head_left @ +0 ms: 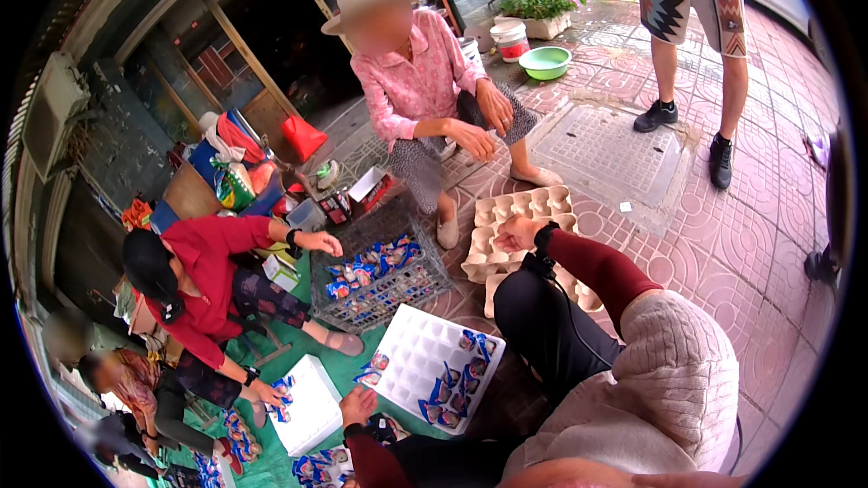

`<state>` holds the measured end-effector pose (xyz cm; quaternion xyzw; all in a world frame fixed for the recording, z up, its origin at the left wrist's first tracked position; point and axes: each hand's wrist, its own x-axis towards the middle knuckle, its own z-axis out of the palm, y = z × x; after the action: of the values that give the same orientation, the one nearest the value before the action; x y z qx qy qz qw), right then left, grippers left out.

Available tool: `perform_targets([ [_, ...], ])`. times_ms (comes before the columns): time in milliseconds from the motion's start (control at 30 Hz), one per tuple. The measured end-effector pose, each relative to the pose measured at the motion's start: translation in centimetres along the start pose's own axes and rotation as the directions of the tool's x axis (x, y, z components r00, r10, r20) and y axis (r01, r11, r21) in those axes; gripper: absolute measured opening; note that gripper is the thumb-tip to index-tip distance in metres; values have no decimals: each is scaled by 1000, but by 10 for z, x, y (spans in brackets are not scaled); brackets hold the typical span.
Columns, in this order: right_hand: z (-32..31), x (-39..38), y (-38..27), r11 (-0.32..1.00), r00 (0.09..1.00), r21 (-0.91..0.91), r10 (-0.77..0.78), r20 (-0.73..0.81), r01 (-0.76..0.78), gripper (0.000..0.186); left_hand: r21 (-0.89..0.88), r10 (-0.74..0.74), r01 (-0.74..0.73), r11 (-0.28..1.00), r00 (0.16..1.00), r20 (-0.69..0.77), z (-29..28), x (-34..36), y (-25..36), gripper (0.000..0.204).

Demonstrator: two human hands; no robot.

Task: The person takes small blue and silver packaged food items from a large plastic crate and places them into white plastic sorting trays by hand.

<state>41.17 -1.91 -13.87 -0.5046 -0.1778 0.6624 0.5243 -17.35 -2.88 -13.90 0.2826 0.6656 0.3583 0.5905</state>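
My left hand point(359, 405) is open, its fingers stretched toward the left edge of a white moulded tray point(395, 352). Just past the fingertips, a small blue-and-red packet point(372, 368) lies at that edge. More such packets point(455, 390) fill the tray's right and near cups. My right forearm crosses above my knee, and my right hand point(518, 232) is over brown pulp egg trays point(520, 208), fingers curled. What those fingers hold, if anything, is hidden.
A person in red handles packets at a white box point(310, 398) on green sheeting. A dark plastic crate point(389, 294) of packets stands beyond my tray. Another person in pink sits opposite, and someone stands at the far right. A green basin point(545, 63) is farther back.
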Motion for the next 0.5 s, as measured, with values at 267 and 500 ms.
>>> perform_targets([
  [267, 4, -19, -4, 999, 999, -51, 1, 36, 1, 18, 29, -30, 31, 999, 999, -34, 9, -10, 4, 33],
  [500, -6, -12, 12, 994, 997, -101, 46, 67, -39, 19, 44, -27, 25, 999, 999, 47, -6, 0, -6, 30],
])
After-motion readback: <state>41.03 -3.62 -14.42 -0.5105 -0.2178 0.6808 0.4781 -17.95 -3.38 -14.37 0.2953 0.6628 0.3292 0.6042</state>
